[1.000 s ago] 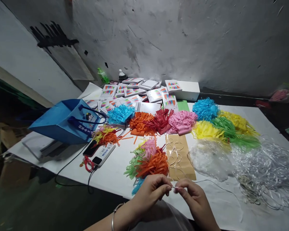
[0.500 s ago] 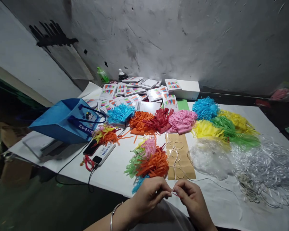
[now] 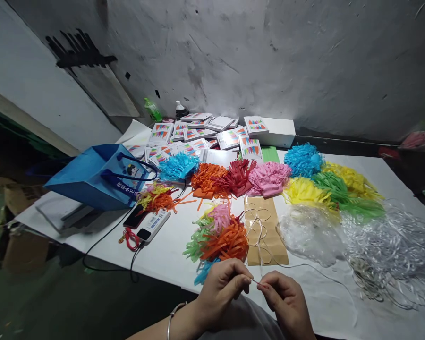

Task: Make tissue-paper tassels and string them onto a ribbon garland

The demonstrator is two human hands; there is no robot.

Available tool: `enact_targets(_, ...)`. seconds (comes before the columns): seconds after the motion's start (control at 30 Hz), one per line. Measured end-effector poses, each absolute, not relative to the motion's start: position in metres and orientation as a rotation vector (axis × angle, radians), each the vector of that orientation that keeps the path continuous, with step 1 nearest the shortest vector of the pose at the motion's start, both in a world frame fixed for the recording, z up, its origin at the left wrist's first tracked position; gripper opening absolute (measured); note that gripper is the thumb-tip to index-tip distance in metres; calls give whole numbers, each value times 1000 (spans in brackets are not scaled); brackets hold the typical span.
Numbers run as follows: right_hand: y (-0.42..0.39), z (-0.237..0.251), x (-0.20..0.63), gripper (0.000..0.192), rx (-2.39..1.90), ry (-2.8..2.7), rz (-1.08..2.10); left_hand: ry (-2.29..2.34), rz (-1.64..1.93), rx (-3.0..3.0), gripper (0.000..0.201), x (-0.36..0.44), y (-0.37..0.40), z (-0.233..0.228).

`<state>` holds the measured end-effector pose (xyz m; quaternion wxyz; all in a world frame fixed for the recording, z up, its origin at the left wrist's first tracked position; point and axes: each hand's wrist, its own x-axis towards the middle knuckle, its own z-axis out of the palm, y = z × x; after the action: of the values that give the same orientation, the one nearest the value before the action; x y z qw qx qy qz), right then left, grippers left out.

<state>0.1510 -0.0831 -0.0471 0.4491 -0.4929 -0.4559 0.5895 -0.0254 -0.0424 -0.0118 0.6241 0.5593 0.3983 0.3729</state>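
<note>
Both hands sit at the near edge of the surface (image 3: pixel 163 255), close to the body, so the fine work stays right under the eyes. Left hand (image 3: pixel 221 293) has thumb and forefinger pinched tight on the end of a thin white string (image 3: pixel 257 282); right hand (image 3: pixel 286 302) pinches the same string just beside it, a short taut span between the two grips. I can't tell whether a knot or loop is there, too small. From the right hand the string trails over the white sheet toward the loose coils on the brown paper (image 3: pixel 265 231) and the big tangle of white cord (image 3: pixel 393 250) at right, so slack feeds in freely.

Mixed tassel bunch (image 3: pixel 219 236) lies just ahead of the left hand, within easy reach. Sorted colour piles run across the middle: blue (image 3: pixel 177 166), orange (image 3: pixel 207 180), red (image 3: pixel 239 175), pink (image 3: pixel 267 178), yellow (image 3: pixel 302 191), green (image 3: pixel 331 185). Clear plastic bag (image 3: pixel 310 231) sits between brown paper and cord. Blue bag (image 3: pixel 95 177), phone (image 3: pixel 134 218) and card packs (image 3: pixel 198 137) are parked well back.

Versus half a second ago: hands sit slightly lower and a touch further apart, more string showing between the pinches. Everything else on the surface is unchanged.
</note>
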Motion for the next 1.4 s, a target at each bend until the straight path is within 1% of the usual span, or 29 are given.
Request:
enact_targets(0.1,-79,-49,143,30,-1240,-1089,1483,919,868,1125,34,-22,-45,-20)
enact_targets(0.27,-71,-47,128,47,-1355,-949,1477,978,1046,1084,28,-15,-43,-25)
enact_targets(0.3,-70,-47,125,47,-1344,-953,1489,988,1066,1102,27,-14,-42,-25)
enact_targets(0.4,-71,-49,120,34,-1242,-1036,1542,979,1064,1099,27,-11,-40,-25)
enact_targets(0.5,-74,-53,121,36,-1179,-1040,1545,953,1054,1025,26,-11,-39,-28)
enact_targets(0.73,-83,-68,138,29,-1027,-910,1608,924,1067,953,23,-11,-39,-38)
enact_targets(0.97,-83,-63,147,32,-1068,-908,1501,941,1085,1011,24,-12,-37,-41)
enact_targets(1.13,-79,-52,164,35,-1195,-958,1305,1004,1033,1220,25,-17,-35,-30)
enact_targets(1.23,-73,-51,176,33,-1367,-1168,1201,1056,978,1429,24,-21,-33,-22)
enact_targets(1.27,-71,-51,180,29,-1443,-1260,1094,1076,965,1510,23,-23,-32,-20)
enact_targets(1.33,-68,-50,184,20,-1559,-1418,752,1102,946,1701,20,-27,-30,-18)
enact_targets(1.37,-67,-48,183,21,-1562,-1487,566,1102,939,1803,19,-28,-30,-17)
enact_targets(1.4,-67,-45,181,28,-1529,-1563,416,1093,929,1897,17,-30,-29,-16)
